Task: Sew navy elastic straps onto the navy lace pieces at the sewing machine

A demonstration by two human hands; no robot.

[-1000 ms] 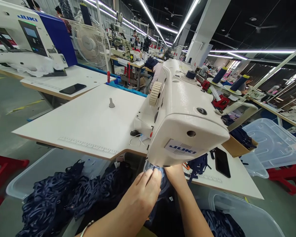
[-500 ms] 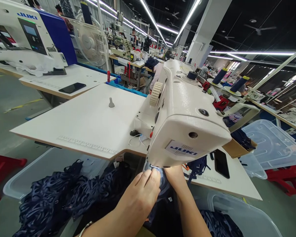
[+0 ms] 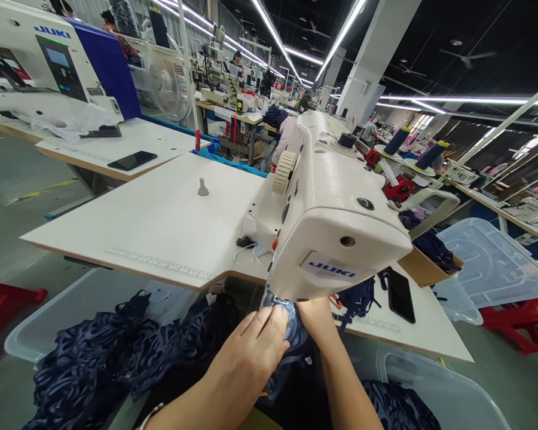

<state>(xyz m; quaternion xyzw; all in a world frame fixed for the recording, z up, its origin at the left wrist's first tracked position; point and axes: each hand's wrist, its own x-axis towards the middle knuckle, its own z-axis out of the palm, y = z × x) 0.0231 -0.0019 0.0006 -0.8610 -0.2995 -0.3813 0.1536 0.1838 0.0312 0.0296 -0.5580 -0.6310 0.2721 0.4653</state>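
Observation:
A white Juki sewing machine [image 3: 336, 215] stands on a white table [image 3: 161, 221], its head end toward me. Under that end lies a piece of navy lace fabric [image 3: 291, 325]. My left hand [image 3: 251, 352] rests on the fabric with its fingers together and stretched flat, pressing it down. My right hand [image 3: 316, 319] reaches under the machine head on the fabric's right side; its fingers are hidden by the machine.
A clear plastic bin [image 3: 72, 310] at my lower left holds a heap of navy lace pieces [image 3: 112, 358]. Another bin [image 3: 434, 394] sits lower right. A black phone [image 3: 400, 295] and a cardboard box [image 3: 424, 266] lie right of the machine. A second machine [image 3: 49, 65], a fan [image 3: 168, 80] and other workers are behind.
My left hand has slid slightly left and down on the fabric. More of the lace edge shows below the machine head. My right hand stays put.

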